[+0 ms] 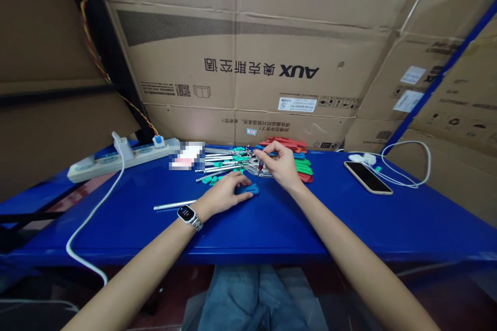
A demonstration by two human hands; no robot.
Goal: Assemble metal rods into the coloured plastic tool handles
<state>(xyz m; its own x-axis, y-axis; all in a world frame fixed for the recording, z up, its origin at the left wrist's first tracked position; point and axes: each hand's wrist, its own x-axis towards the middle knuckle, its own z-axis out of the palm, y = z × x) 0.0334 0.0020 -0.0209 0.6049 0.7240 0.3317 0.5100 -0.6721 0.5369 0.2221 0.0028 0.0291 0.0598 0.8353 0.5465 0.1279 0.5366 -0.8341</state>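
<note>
My left hand [227, 192], with a watch on its wrist, rests on the blue table [272, 222] with its fingers closed round a blue handle [250, 190]. My right hand [277, 164] is raised just behind it, pinching a thin metal rod with a red tip [260, 167]. A heap of metal shafts with teal ends [223, 164] lies just beyond my left hand. Red, green and blue handles [298, 158] lie in a pile behind my right hand. One loose metal shaft [174, 205] lies to the left of my left wrist.
A white power strip [120, 158] with a white cable sits at the back left. A phone [367, 177] on a white charging cable lies at the right. Large cardboard boxes [248, 72] wall off the back of the table. My knees show below the front edge.
</note>
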